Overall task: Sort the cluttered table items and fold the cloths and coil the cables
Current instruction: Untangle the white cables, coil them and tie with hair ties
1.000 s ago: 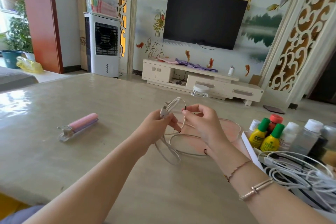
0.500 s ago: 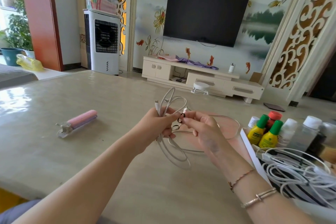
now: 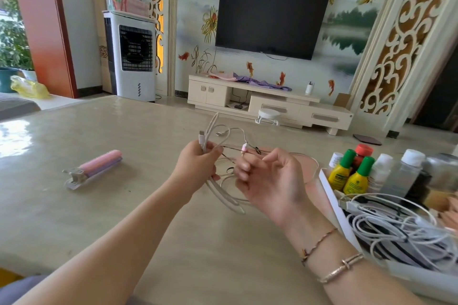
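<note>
My left hand (image 3: pixel 197 168) grips a bunch of white cable loops (image 3: pixel 224 197) above the middle of the table, with plug ends sticking up above my fist. My right hand (image 3: pixel 269 182) is just to the right, palm toward me, fingers curled. It holds a thin black elastic band (image 3: pixel 250 150) stretched across to the bundle. The cable's lower loops hang down toward the tabletop under both hands.
A pink folded device (image 3: pixel 95 168) lies on the beige table (image 3: pixel 124 218) to the left. At the right stands a white box (image 3: pixel 332 200) holding several bottles (image 3: pixel 352 173) and a tangle of white cables (image 3: pixel 396 230). A pink round thing lies behind my hands.
The coil has grown fuller in my left hand. My right hand has turned palm-up and pulled the black band out to the right of the bundle.
</note>
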